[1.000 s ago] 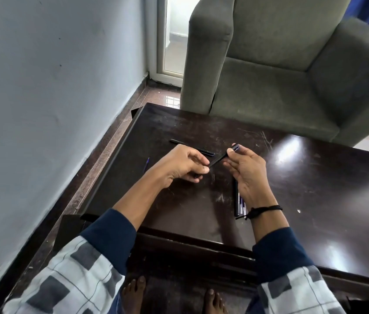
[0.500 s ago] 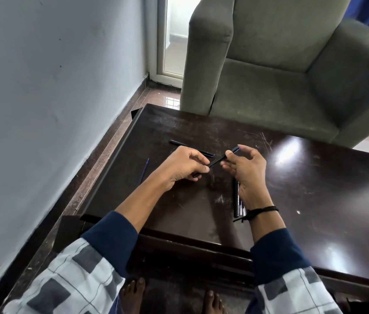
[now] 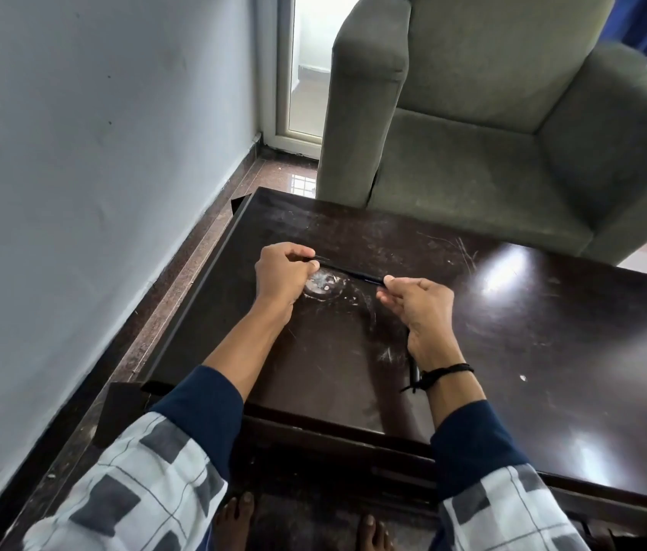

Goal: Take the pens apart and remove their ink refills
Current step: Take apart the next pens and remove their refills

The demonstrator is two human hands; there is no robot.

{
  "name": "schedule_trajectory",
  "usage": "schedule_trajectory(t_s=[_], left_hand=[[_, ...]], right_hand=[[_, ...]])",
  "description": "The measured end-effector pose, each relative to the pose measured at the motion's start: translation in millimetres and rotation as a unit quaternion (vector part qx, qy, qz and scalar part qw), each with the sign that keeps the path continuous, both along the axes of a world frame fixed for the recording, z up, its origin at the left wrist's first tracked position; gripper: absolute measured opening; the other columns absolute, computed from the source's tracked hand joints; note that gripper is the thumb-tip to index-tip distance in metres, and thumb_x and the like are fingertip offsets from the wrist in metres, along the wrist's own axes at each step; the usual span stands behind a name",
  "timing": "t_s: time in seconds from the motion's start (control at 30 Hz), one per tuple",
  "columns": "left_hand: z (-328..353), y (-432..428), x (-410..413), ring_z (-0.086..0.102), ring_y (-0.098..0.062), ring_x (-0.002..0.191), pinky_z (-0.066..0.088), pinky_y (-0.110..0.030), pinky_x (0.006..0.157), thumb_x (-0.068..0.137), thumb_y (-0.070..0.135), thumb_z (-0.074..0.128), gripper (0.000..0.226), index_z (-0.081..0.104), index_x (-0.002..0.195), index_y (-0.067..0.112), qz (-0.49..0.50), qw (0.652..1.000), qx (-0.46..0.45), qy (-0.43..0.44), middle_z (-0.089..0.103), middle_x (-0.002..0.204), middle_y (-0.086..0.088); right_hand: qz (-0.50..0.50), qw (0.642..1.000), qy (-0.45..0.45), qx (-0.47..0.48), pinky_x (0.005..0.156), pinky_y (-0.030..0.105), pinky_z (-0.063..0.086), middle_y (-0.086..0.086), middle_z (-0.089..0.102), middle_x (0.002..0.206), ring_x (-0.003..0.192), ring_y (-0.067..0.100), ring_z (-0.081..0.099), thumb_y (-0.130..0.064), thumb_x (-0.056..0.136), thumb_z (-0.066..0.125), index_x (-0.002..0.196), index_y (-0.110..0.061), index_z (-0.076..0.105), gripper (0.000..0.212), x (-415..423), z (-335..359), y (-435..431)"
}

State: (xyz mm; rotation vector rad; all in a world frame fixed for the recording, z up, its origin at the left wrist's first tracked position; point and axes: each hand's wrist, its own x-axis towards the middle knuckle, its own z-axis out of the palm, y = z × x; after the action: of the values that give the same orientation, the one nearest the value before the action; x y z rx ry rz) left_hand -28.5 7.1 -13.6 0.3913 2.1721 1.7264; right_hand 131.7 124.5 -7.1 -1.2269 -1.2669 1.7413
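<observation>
Two ends of one pen (image 3: 349, 271) are pinched above the table (image 3: 513, 351), by left hand (image 3: 282, 272) and right hand (image 3: 419, 308). Light, stiff, slick: best gripped near the ends.

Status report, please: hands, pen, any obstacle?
Left hand and right hand each pinch one end of black pen, above table. More pens under right wrist. Nothing in the way.
</observation>
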Motion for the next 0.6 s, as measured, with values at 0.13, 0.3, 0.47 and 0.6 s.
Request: schedule_trajectory(t_s=[0.13, 0.3, 0.47, 0.6], left_hand=[[-4.0, 5.2, 0.6, 0.066, -0.012, 0.093, 0.051, -0.025, 0.084, 0.084, 0.012, 0.080, 0.016, 0.078, 0.099, 0.017, 0.022, 0.990, -0.090, 0.110, 0.076, 0.099, -0.001], [-4.7, 12.9, -4.6, 0.068, -0.021, 0.100, 0.051, -0.030, 0.087, 0.091, 0.009, 0.069, 0.015, 0.077, 0.102, 0.017, 0.029, 0.973, -0.157, 0.169, 0.076, 0.100, -0.004], [-7.8, 16.8, -8.0, 0.070, -0.025, 0.096, 0.054, -0.036, 0.089, 0.091, 0.006, 0.068, 0.014, 0.077, 0.099, 0.015, 0.022, 0.961, -0.185, 0.203, 0.076, 0.097, -0.007], [-11.1, 17.8, -8.4, 0.072, -0.025, 0.089, 0.049, -0.028, 0.074, 0.090, 0.004, 0.068, 0.014, 0.077, 0.096, 0.014, 0.014, 0.951, -0.202, 0.235, 0.076, 0.091, -0.007]], right_hand=[[-0.003, 0.999, -0.047, 0.009, 0.082, 0.036, 0.064, 0.014, 0.079, 0.085, 0.078, 0.023, 0.079, -0.003, 0.085, 0.081, 0.081, -0.001, 0.074, 0.009, -9.4, -15.1, -0.2], [-0.011, 0.988, -0.142, 0.061, 0.085, 0.041, 0.064, 0.002, 0.078, 0.070, 0.077, 0.019, 0.079, -0.011, 0.086, 0.081, 0.075, -0.013, 0.078, 0.012, -17.3, -21.4, 2.4], [0.008, 0.981, -0.173, 0.086, 0.090, 0.044, 0.062, 0.002, 0.077, 0.071, 0.084, 0.024, 0.078, -0.017, 0.087, 0.081, 0.072, -0.020, 0.075, 0.016, -22.0, -22.6, 6.6], [0.032, 0.979, -0.177, 0.094, 0.090, 0.041, 0.062, 0.001, 0.075, 0.074, 0.078, 0.018, 0.076, -0.019, 0.088, 0.080, 0.101, -0.014, 0.078, 0.014, -23.9, -21.7, 7.0]])
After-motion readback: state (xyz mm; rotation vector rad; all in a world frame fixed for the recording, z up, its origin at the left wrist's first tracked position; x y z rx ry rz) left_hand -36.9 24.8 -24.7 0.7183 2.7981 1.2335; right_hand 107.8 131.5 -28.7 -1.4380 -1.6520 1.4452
